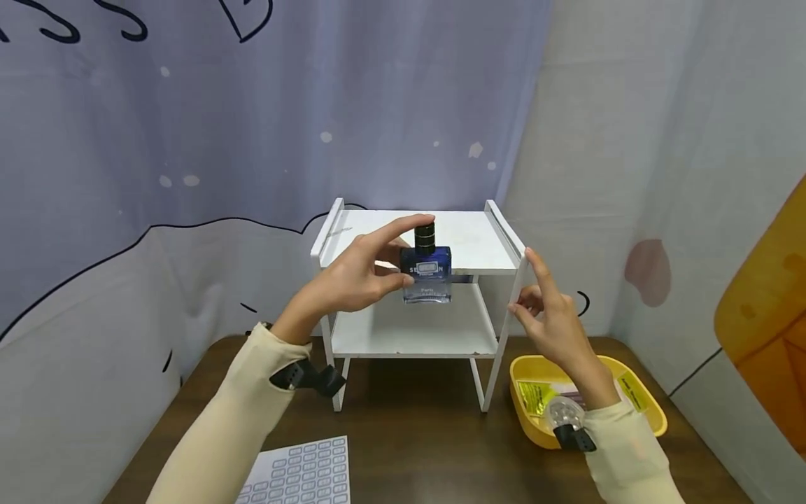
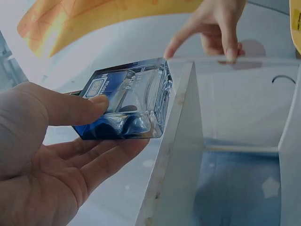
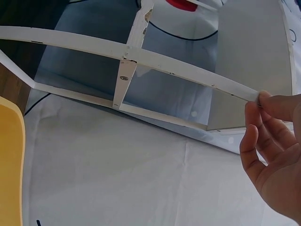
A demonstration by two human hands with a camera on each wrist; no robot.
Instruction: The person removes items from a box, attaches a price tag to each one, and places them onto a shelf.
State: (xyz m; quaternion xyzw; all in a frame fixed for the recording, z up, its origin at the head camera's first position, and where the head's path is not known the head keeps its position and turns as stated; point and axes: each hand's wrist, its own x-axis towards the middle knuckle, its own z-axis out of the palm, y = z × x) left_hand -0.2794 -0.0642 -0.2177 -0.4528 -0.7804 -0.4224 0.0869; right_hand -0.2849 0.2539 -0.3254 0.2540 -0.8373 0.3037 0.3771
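Observation:
A blue and clear glass perfume bottle [image 1: 427,274] with a black cap [image 1: 425,238] is held upright in my left hand [image 1: 359,273], in front of a small white two-tier shelf [image 1: 415,318]. The left wrist view shows the thumb on the label face of the bottle [image 2: 129,101] and the other fingers behind and under it. My right hand [image 1: 550,318] is at the shelf's right side. In the right wrist view its thumb and fingers pinch the front upright [image 3: 197,75] of the frame.
The shelf stands on a brown wooden table [image 1: 409,448]. A yellow basket [image 1: 525,420] with yellow-green packets [image 1: 535,397] sits at the right, under my right forearm. A white sheet with a printed key grid [image 1: 308,472] lies front left. Printed curtains [image 1: 403,105] hang behind.

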